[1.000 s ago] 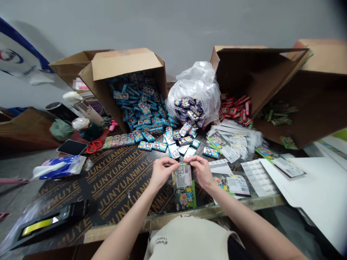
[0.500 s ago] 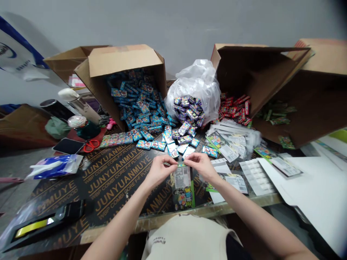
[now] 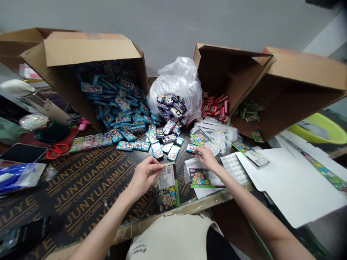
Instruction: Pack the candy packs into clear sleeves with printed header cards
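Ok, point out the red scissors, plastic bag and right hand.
Red scissors (image 3: 57, 150), head view, on the handles.
Clear plastic bag (image 3: 176, 81), head view, on the upper bulge.
Right hand (image 3: 208, 159), head view, on the back of the hand.

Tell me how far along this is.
Done: blue packets tipped from their carton onto the plywood table. In hand: the left hand pinches a printed card's top edge; the right hand touches a blue packet. Left: red packets and stacked cards.

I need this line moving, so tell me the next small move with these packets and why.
Probably pick up the blue packet with the right hand, since its fingertips are right at it. The left hand is occupied, pinching the top edge of the green-edged printed card.
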Action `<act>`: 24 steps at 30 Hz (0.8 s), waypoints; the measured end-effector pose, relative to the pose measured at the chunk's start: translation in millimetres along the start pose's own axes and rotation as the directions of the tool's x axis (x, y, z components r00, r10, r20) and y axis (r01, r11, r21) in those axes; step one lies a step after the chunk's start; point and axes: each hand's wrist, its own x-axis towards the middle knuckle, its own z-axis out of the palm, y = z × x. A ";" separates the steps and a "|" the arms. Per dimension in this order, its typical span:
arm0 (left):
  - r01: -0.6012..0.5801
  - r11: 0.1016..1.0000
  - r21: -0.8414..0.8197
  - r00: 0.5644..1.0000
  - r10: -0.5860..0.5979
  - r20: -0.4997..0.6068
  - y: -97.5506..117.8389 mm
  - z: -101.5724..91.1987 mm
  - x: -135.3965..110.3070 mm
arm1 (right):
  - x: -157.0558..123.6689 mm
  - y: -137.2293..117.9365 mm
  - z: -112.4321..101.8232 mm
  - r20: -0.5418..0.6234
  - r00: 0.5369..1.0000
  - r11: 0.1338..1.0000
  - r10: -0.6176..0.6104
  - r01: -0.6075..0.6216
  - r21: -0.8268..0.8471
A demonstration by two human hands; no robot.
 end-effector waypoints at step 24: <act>0.063 0.997 -0.044 0.977 -0.071 -0.201 10.0 20.9 1.1 | -24.6 26.0 21.0 0.016 0.996 0.995 -0.083 0.082 0.052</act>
